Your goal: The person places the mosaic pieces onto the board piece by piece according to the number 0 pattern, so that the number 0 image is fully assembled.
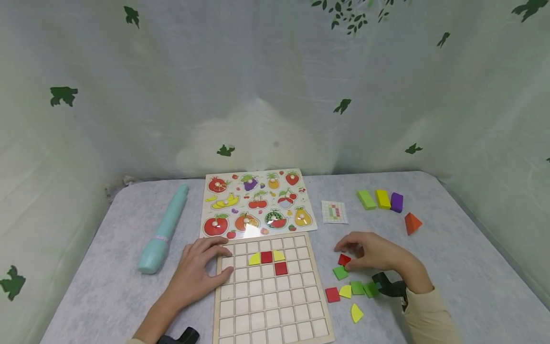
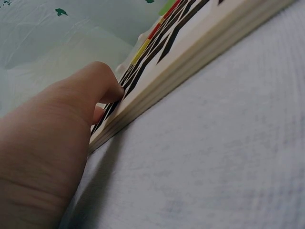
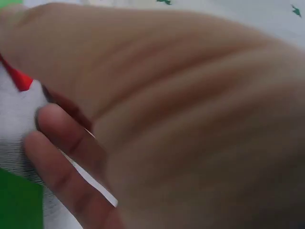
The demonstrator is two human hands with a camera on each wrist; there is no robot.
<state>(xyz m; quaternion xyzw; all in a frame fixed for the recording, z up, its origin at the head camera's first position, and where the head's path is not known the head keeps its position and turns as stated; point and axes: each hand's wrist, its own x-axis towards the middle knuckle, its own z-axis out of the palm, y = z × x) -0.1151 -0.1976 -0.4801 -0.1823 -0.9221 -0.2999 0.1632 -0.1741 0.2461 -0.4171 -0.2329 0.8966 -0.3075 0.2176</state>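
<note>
Left hand (image 1: pixel 198 270) flat on the grid board (image 1: pixel 270 306), right hand (image 1: pixel 375 253) curled over a red tile (image 1: pixel 344 260), grip unclear.

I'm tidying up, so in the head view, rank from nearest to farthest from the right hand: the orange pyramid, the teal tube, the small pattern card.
From the right hand:
1. Small pattern card, just beyond it.
2. Orange pyramid, to its far right.
3. Teal tube, across the table, left.

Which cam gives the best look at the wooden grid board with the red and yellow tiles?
Head view: the whole wooden grid board shows from above, cells and placed tiles readable, left hand resting on its left edge. Left wrist shows only its side edge at a grazing angle. Right wrist shows none of it; the right hand fills the frame.
</note>
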